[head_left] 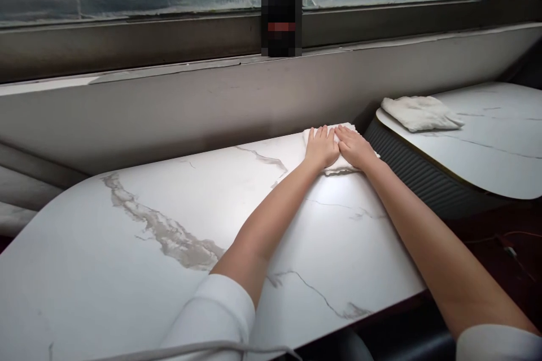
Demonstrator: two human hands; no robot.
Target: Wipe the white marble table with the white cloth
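Note:
A white cloth (342, 166) lies flat at the far right corner of a white marble-patterned table (169, 197). My left hand (322, 148) rests palm down on the cloth, its fingers spread a little and pointing toward the wall. Right beside it, my right hand (354, 146) also presses flat on the cloth, fingers stretched out. The two hands touch or nearly touch near the thumbs. Parts of the cloth show between and around them, and its edges stick out past the fingers.
To the right stands a second marble-patterned table (499, 152) with a folded white cloth (421, 113) near its left edge. A wall (190, 107) with windows above runs behind both tables. A light strap or cord (203, 348) crosses the bottom edge.

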